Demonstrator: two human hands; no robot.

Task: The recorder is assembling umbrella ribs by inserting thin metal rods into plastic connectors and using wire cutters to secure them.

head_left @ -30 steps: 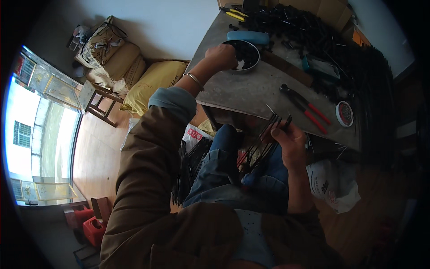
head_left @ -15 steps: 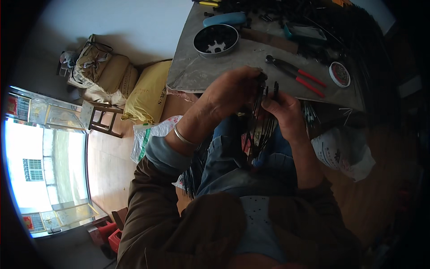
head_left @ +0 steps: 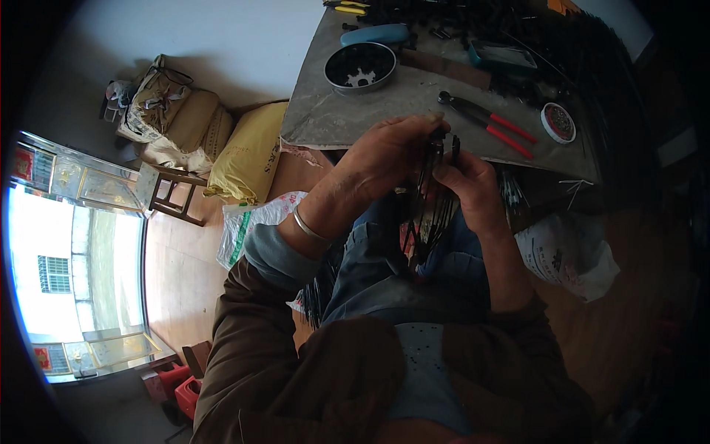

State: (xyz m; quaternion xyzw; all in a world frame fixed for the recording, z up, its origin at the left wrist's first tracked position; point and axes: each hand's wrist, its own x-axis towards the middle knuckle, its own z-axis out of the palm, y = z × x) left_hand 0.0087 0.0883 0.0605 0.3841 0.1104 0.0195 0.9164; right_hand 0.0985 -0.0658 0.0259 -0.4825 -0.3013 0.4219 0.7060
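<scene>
My two hands meet above my lap, just off the near edge of the grey table [head_left: 318, 122]. My left hand [head_left: 384, 152] is closed, fingertips pinched at a small black piece at the top of the rods; its exact shape is too dark to make out. My right hand [head_left: 473, 185] grips a bundle of thin black rods [head_left: 436, 218] near their upper ends, the thumb laid across them. Black tips stick up above the right thumb. The rods hang down between my knees, where their lower ends are hard to see.
On the table are a round metal bowl [head_left: 356, 89] of small black parts, a blue case [head_left: 375, 34], red-handled pincers [head_left: 510, 139], a small round tub [head_left: 558, 123] and a green tray [head_left: 477, 59]. Dark parts crowd the far side. Sacks [head_left: 251, 152] and a wooden stool [head_left: 176, 194] stand left.
My left hand has shifted slightly right, closer to the right hand and the rod tips. The right hand keeps its hold. The whole view has moved slightly.
</scene>
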